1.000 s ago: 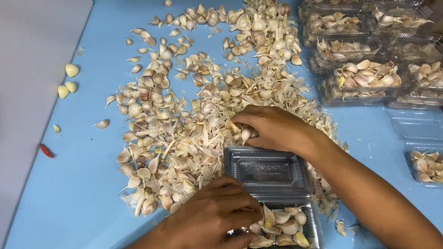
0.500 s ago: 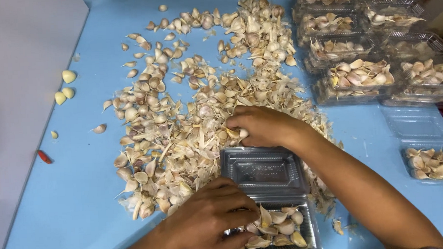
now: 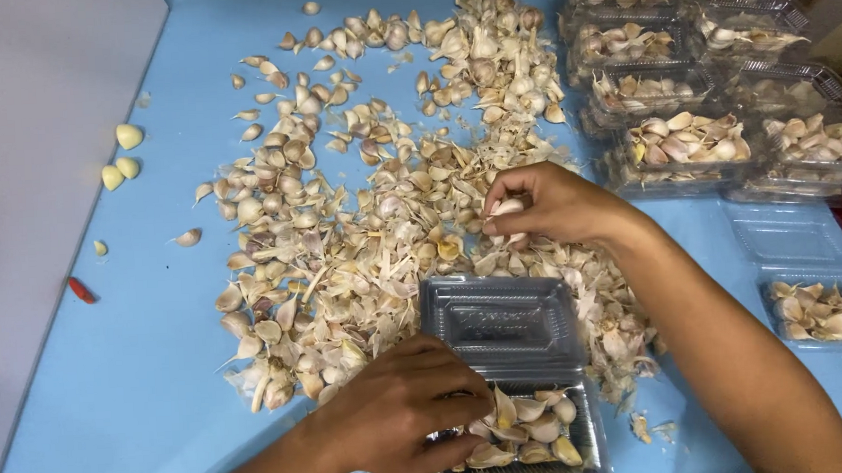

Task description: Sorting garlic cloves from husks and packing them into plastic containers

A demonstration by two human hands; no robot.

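A wide heap of garlic cloves and papery skins (image 3: pixel 364 229) covers the blue table (image 3: pixel 116 401). My right hand (image 3: pixel 547 203) rests on the heap's right side, fingers pinched around a pale garlic clove (image 3: pixel 507 207). My left hand (image 3: pixel 405 422) lies at the near edge, fingers curled on the rim of a clear plastic clamshell box (image 3: pixel 525 449) that holds several cloves. The box's hinged lid (image 3: pixel 500 323) lies open flat behind it.
Several clear boxes filled with cloves (image 3: pixel 682 140) are stacked at the back right. One more filled box (image 3: pixel 822 309) sits at the right edge, behind it an empty tray (image 3: pixel 790 235). Three peeled cloves (image 3: pixel 120 160) and a small red bit (image 3: pixel 81 290) lie at left.
My right hand has shifted a little within the heap and now pinches a clove. My left hand stays on the box.
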